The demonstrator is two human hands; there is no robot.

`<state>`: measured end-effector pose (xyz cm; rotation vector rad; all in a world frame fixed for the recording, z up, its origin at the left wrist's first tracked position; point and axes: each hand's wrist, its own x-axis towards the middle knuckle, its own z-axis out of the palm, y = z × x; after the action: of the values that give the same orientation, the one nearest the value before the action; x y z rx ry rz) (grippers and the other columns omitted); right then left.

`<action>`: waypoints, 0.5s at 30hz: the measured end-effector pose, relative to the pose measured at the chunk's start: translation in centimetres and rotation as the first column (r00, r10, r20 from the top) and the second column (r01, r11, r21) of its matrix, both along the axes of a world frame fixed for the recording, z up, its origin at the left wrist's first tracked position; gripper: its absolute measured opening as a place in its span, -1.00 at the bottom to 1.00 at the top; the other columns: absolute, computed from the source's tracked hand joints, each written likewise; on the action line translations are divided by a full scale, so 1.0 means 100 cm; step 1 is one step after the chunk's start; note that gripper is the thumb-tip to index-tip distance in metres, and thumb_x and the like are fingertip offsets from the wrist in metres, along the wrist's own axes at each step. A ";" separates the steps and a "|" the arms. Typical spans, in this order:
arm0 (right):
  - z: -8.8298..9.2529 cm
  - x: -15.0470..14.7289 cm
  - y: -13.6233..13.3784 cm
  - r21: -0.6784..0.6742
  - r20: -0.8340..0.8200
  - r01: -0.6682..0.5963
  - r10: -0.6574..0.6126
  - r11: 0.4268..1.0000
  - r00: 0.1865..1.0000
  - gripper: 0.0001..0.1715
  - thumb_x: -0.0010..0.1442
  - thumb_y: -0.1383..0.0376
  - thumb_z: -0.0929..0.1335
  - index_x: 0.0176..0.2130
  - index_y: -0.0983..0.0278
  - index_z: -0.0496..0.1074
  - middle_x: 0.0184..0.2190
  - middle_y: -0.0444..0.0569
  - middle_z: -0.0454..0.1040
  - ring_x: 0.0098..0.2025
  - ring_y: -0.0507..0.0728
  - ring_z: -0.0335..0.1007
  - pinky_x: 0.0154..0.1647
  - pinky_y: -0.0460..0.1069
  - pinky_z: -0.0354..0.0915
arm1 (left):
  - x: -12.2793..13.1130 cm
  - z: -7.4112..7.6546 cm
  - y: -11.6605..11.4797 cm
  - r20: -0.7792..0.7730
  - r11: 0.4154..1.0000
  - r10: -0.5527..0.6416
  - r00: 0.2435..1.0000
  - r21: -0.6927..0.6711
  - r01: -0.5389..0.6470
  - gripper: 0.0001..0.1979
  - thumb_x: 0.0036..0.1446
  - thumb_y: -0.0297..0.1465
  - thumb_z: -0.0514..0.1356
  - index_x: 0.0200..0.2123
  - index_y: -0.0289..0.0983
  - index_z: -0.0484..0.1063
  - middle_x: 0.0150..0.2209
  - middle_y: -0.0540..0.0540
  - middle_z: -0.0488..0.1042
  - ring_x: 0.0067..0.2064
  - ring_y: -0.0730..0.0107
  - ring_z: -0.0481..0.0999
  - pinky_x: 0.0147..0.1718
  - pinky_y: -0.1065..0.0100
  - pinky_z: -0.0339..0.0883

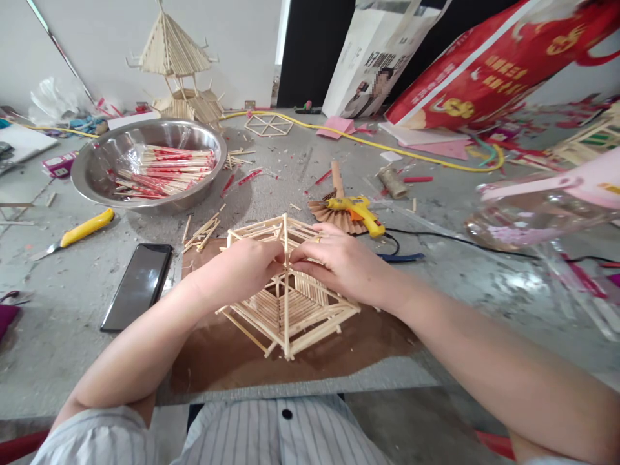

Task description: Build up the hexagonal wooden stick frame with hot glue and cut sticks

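Grip pinched closed: our left hand [259, 259] and right hand [341, 263] hold the stick frame [286, 310] near its centre, over the brown sheet [213, 365] on the tabletop [145, 230]; uneven pressure could snap joints.

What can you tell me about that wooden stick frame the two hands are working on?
The stick frame looks built of thin, pale, bare wooden sticks. Its outline appears six-sided, with doubled sticks along the near edges, long sticks running in toward the middle, and rows of close-set slats inside. Open gaps remain between the long sticks. It sits over a brown sheet. The left hand and right hand meet around its middle; their exact grip is hidden.
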<state>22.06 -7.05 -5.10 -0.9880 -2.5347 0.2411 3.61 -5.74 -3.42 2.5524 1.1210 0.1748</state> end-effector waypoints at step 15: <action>0.000 0.000 -0.001 0.019 0.030 0.001 -0.001 1.000 1.000 -0.82 0.19 0.34 0.23 -0.32 0.26 0.41 -0.40 -0.08 0.53 -0.35 0.07 0.39 -0.04 0.09 0.02 | -0.001 0.000 0.000 0.002 1.000 -0.021 1.000 -0.006 0.021 -0.85 0.10 -0.44 0.03 -0.39 -0.31 0.39 -0.44 -0.05 0.47 -0.46 0.49 0.39 -0.49 0.45 0.16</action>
<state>22.04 -7.14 -5.07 -0.9929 -2.5587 0.2023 3.46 -5.76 -3.45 2.5569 1.0924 0.1677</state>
